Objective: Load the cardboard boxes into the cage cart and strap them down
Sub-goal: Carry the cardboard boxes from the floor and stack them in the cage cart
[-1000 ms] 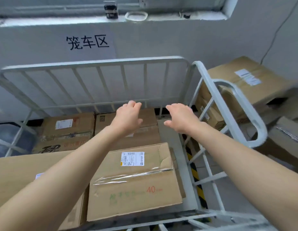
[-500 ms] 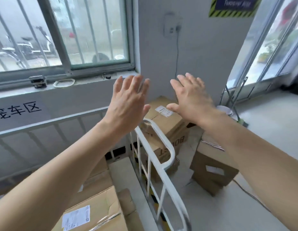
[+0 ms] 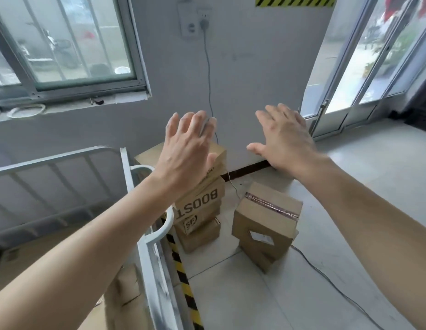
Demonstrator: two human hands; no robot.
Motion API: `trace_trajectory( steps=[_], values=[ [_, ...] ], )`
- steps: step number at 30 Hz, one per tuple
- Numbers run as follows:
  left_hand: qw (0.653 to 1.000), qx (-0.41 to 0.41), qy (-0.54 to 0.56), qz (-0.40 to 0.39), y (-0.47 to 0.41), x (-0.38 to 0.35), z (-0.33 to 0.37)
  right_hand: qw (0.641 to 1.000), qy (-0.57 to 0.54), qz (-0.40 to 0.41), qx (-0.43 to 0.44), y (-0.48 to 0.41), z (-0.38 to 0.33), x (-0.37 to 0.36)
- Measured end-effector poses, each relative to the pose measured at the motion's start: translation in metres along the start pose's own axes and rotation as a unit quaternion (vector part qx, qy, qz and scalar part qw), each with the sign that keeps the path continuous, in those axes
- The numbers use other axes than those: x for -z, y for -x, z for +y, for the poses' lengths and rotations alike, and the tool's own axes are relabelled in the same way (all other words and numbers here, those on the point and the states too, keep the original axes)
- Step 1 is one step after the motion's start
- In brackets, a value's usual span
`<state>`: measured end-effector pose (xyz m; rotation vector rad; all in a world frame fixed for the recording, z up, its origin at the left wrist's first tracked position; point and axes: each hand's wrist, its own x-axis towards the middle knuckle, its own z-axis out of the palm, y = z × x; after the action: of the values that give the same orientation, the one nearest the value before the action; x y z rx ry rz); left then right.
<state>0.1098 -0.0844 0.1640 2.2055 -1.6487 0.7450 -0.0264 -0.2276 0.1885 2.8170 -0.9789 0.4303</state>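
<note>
— How are the hands held?

— Both are raised with the fingers spread and relaxed. Nothing is grasped by the left hand (image 3: 188, 148) or by the right hand (image 3: 283, 139).

— Where are the cardboard boxes found relative to them?

— A stack of cardboard boxes (image 3: 200, 236) is seen on the floor by the far wall, below the left hand. Its top box is partly covered by that hand in the view, and contact cannot be told. A box printed "BOOST" (image 3: 200, 202) is included in the stack. To the right, a taped cardboard box (image 3: 266, 217) is set on another box, lower than both hands and apart from them.

— And the cage cart?

— The cage cart (image 3: 52, 160) is seen on the left, its white rail crossed by the left forearm. Loaded boxes (image 3: 126, 289) are glimpsed inside, near left, blurred. Black-and-yellow floor tape (image 3: 183, 282) is laid just beside the cart, between it and the stack.
</note>
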Motion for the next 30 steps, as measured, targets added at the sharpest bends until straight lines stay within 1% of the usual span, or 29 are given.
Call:
trace_trajectory(
  steps=[4, 7, 13, 16, 19, 25, 30],
  values=[
    [1.000, -0.014, 0.015, -0.005, -0.021, -0.025, 0.027, 1.000, -0.006, -0.011, -0.014, -0.002, 0.036, -0.019],
    [0.999, -0.021, 0.041, -0.020, -0.038, -0.052, 0.047, 0.999, -0.011, -0.023, -0.042, -0.001, 0.066, -0.034],
    [0.993, -0.058, 0.075, -0.069, -0.083, -0.122, 0.089, 0.991, -0.016, -0.079, -0.102, -0.002, 0.126, -0.084],
    [0.989, -0.085, 0.088, -0.085, -0.113, -0.158, 0.104, 0.987, -0.001, -0.101, -0.129, -0.013, 0.155, -0.106],
    [0.987, -0.093, 0.090, -0.095, -0.147, -0.190, 0.110, 0.984, 0.010, -0.112, -0.140, -0.039, 0.177, -0.122],
    [0.988, -0.058, 0.078, -0.123, -0.193, -0.240, 0.079, 0.988, -0.004, -0.112, -0.101, -0.120, 0.183, -0.153],
    [0.987, 0.033, 0.043, -0.150, -0.198, -0.263, 0.025, 0.989, -0.038, -0.139, -0.035, -0.181, 0.164, -0.188]
  ],
)
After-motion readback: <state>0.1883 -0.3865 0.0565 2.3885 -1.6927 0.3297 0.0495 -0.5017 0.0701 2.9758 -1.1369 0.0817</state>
